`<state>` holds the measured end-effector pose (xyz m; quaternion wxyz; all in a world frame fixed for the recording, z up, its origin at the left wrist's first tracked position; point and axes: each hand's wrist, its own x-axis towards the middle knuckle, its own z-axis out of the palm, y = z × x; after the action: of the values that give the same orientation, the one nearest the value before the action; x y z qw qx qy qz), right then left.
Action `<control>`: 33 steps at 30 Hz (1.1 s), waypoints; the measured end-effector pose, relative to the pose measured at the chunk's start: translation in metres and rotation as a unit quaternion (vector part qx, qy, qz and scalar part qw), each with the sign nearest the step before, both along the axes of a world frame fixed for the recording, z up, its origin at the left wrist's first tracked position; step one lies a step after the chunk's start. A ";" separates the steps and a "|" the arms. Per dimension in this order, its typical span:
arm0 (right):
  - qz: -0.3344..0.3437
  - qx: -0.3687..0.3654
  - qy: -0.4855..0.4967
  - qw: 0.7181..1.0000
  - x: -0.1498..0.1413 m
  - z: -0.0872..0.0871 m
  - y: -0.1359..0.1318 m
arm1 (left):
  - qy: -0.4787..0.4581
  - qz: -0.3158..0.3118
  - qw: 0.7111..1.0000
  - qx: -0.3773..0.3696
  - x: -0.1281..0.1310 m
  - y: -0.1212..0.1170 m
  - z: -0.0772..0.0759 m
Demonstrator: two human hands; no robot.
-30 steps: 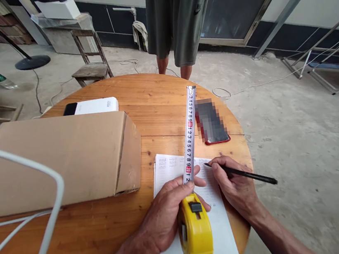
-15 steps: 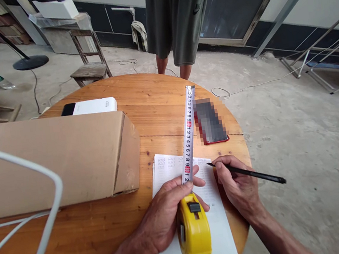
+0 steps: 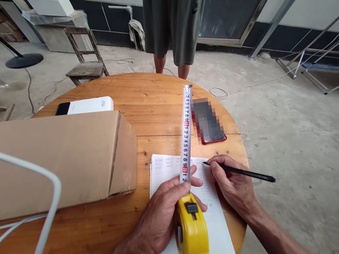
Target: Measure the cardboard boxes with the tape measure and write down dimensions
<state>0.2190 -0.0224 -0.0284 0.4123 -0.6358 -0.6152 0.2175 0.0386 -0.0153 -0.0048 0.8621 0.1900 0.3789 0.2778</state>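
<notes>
Over the paper [image 3: 216, 229] and beyond it, the tape blade [image 3: 186, 141] shows black digits, plus 10 and 20 on red; the paper's handwriting [image 3: 169, 159] is illegible.

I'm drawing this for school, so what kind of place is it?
Probably a plain room or covered yard at someone's home or small workshop; I can't tell which. You can see a bare grey floor, an old wooden chair and a round wooden table.
</notes>
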 end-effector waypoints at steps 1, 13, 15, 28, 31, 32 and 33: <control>0.001 0.002 -0.006 1.000 0.000 0.000 0.000 | 0.000 0.000 1.000 -0.001 0.000 0.000 0.000; 0.002 0.025 -0.069 0.997 -0.002 0.000 0.002 | 0.010 -0.005 1.000 -0.011 -0.001 -0.001 0.002; -0.001 0.025 -0.070 0.997 -0.002 0.000 0.002 | 0.012 -0.004 1.000 -0.011 -0.001 -0.001 0.003; 0.000 0.017 -0.068 0.998 -0.003 0.003 0.002 | 0.009 -0.005 1.000 -0.014 0.000 0.000 0.002; 0.002 0.016 -0.063 0.998 -0.003 0.003 0.002 | 0.010 -0.005 1.000 -0.016 -0.001 -0.001 0.002; 0.003 0.014 -0.061 0.998 -0.003 0.003 0.002 | 0.009 -0.005 1.000 -0.016 -0.001 -0.001 0.002; 0.005 0.011 -0.058 0.998 -0.003 0.003 0.002 | 0.008 -0.005 1.000 -0.016 -0.002 -0.002 0.002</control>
<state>0.2162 -0.0208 -0.0257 0.3817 -0.6398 -0.6436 0.1753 0.0370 -0.0170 -0.0028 0.8634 0.1799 0.3891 0.2660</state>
